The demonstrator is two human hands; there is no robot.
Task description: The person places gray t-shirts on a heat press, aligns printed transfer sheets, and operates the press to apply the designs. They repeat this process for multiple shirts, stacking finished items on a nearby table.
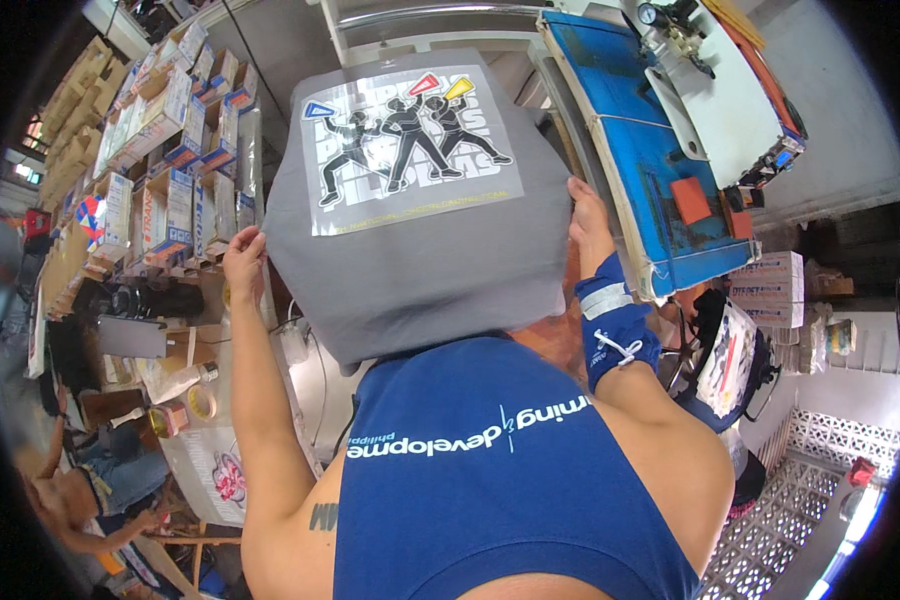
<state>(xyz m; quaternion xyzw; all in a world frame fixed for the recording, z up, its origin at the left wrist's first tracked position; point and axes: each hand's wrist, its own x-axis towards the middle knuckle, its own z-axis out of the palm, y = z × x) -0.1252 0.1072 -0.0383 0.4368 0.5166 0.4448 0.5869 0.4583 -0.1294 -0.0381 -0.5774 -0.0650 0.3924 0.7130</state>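
A grey shirt [440, 270] is spread out flat before me, its cloth hanging toward my body. On its upper part lies a clear, shiny film sheet [320, 215] with a print of three black figures raising blue, red and yellow megaphones over white lettering. My left hand [245, 262] pinches the shirt's left edge, fingers closed. At the right edge, my right hand [590, 218] grips the cloth, with its fingertips partly hidden by the fabric. A blue band with a white strap wraps my right forearm.
A worn blue board [625, 130] with an orange-red block [689, 200] stands close on the right, beside a white machine with a gauge [653, 14]. Stacked cartons [160, 110] fill the left. Another person [90, 490] is at the lower left. White boxes [767, 290] sit at the right.
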